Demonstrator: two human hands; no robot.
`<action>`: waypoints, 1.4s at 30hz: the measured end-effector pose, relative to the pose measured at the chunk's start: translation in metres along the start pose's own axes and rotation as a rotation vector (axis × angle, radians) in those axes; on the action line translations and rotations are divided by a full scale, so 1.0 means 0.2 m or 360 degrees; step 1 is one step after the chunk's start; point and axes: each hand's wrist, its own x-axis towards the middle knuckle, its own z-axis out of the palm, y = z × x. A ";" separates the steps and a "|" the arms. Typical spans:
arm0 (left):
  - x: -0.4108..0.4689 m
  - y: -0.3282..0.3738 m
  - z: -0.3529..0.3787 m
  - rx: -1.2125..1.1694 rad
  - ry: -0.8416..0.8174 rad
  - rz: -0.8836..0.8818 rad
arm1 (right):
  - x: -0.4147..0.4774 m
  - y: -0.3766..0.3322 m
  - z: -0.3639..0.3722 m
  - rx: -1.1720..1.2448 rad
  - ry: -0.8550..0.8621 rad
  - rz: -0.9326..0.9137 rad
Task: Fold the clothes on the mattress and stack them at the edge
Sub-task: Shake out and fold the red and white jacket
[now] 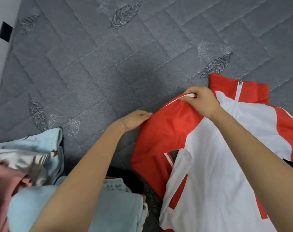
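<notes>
Trouble could start at the red shoulder of the red and white jacket (pixel 209 156), which lies spread on the grey mattress (pixel 92 64), right under both hands. The right hand (pixel 202 102) has its fingers (pixel 192 96) curled tight and pinches the thin white stripe on that shoulder, just beside the collar (pixel 252 92). The left hand (pixel 134 121) sits at the outer edge of the same shoulder, its fingers fairly straight with the tips on the red cloth. I cannot tell if it grips the cloth or only touches it. The cloth looks smooth and shiny, so I think it could slide out of that small pinch if it is pulled hard. If only one hand has a real hold, the fold could come out crooked. The sleeve below the left fingers is already bunched, and it could get creased in the fold. The left arm also reaches over the pile (pixel 109 206) of soft clothes, so it could knock the pile crooked. Now the count: one jacket, one zip (pixel 237 92), one mattress, two hands. The pile shows at least two light blue pieces and one pink piece, with more maybe hidden.
</notes>
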 end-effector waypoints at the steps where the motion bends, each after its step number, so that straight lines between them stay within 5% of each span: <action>1: -0.01 -0.03 -0.03 0.0049 -0.0031 0.0007 | 0.00 0.01 0.01 -0.0002 0.0025 0.0010; 9: -0.13 -0.13 -0.13 -0.0412 -0.0048 0.0055 | 0.02 -0.09 0.20 -0.0674 -0.0397 -0.0207; 15: -0.17 -0.12 -0.17 -0.0371 -0.0025 0.0187 | -0.04 -0.28 0.41 -0.0440 -0.0653 -0.0419; 20: -0.22 -0.11 -0.26 -0.0276 -0.0016 0.0298 | -0.05 -0.38 0.45 0.0095 -0.0990 -0.0007; 26: -0.25 -0.10 -0.28 -0.0207 0.0162 0.0374 | -0.01 -0.47 0.49 -0.0040 -0.0656 -0.0045; 30: -0.26 -0.13 -0.31 -0.0362 0.0067 -0.0028 | 0.01 -0.48 0.46 0.0167 -0.0545 -0.0070; 34: -0.30 -0.14 -0.32 -0.0157 -0.0114 0.0013 | 0.00 -0.48 0.46 0.0205 -0.0575 -0.0088; 42: -0.30 -0.17 -0.41 0.0396 0.0352 0.0277 | 0.00 -0.50 0.52 0.0245 -0.0481 0.0014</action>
